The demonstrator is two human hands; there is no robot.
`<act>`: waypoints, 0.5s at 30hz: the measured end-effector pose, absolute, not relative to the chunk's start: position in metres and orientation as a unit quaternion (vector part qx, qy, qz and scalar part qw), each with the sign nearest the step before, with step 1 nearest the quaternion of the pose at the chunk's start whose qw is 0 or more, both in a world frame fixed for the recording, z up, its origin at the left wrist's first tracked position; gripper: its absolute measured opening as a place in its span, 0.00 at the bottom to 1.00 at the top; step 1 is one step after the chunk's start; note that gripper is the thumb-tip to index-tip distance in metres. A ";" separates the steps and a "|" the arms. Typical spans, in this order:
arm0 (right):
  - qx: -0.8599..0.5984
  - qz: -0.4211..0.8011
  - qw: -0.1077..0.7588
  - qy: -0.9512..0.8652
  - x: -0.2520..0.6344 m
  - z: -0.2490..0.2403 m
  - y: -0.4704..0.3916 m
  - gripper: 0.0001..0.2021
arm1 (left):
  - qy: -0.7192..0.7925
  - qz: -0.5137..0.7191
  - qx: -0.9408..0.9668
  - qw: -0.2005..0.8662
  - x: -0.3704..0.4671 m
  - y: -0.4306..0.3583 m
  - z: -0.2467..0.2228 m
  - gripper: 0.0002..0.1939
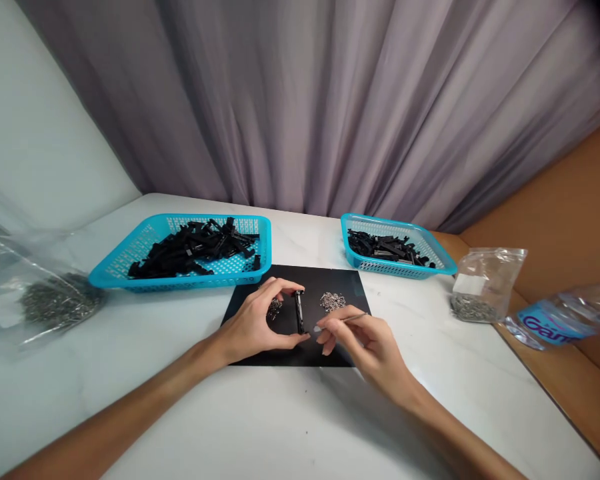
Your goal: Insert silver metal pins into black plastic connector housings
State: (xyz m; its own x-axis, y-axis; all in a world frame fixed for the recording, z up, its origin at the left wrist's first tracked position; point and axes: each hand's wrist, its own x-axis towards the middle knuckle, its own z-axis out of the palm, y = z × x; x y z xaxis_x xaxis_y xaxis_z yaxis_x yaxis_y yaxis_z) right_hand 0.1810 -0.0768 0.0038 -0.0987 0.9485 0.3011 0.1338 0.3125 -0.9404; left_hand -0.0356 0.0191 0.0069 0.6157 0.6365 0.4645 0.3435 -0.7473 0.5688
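Over a black mat [290, 357], my left hand [260, 320] grips a narrow black plastic part [300, 313] by its two ends, between thumb and fingers. My right hand [365, 340] is just right of the part, its fingers pinched around a thin metal tool [353, 318] that points left. The tip of the tool is too small to make out. A pile of small silvery metal pieces [333, 302] lies on the mat beyond my right hand. Another small pile [275, 308] shows partly behind my left fingers.
A blue basket [180, 285] of black parts stands at the back left, a second blue basket [400, 268] of black parts at the back right. Clear bags of metal pieces lie at far left [60, 300] and right [475, 307]. A plastic bottle [560, 320] lies at the right edge.
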 end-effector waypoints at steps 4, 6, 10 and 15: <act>-0.436 0.427 0.489 -0.623 0.176 0.002 -0.077 0.14 | 0.284 0.331 0.874 0.216 -0.035 0.019 0.007 0.31; -0.432 0.443 0.482 -0.620 0.174 0.000 -0.075 0.14 | 0.284 0.327 0.875 0.215 -0.035 0.020 0.006 0.32; -0.426 0.457 0.488 -0.610 0.172 -0.005 -0.073 0.15 | 0.282 0.323 0.878 0.211 -0.035 0.020 0.003 0.31; -0.418 0.470 0.485 -0.608 0.169 -0.006 -0.075 0.16 | 0.262 0.343 0.883 0.186 -0.038 0.017 0.002 0.31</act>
